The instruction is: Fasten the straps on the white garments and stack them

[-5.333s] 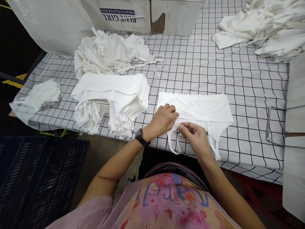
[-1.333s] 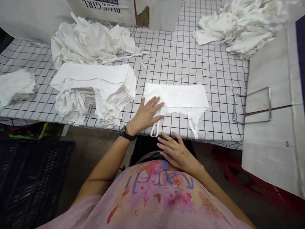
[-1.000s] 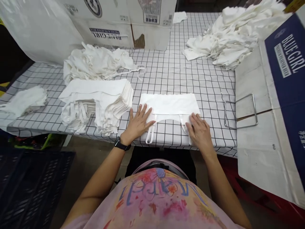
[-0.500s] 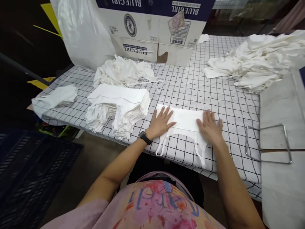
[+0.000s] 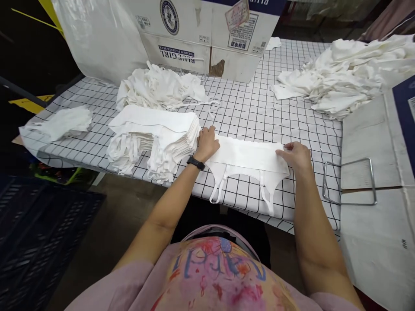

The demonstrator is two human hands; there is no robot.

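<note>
A white top [image 5: 248, 156] lies flat on the table [image 5: 246, 108], near its front edge, the broad band away from the person and the straps towards the person. The two straps hang in loops at the table's edge.

The left hand [image 5: 207, 143] is at the top's upper left corner, fingers bent and close together; whether they grip the fabric cannot be told. A black watch [image 5: 196, 163] is on that wrist. The right hand [image 5: 295, 154] is at the upper right corner, with thumb and fingers clamped on the fabric edge.

Just beside the left hand stands a neat stack [image 5: 152, 121] of similar white pieces, straps bunched at the front. Behind the stack is a loose heap [image 5: 158, 88] of white fabric, near a printed cardboard box [image 5: 191, 36]. A larger heap [image 5: 353, 73] lies at the far right. A wire frame [image 5: 372, 181] leans against a second carton [image 5: 366, 147], to the right of the right hand.
</note>
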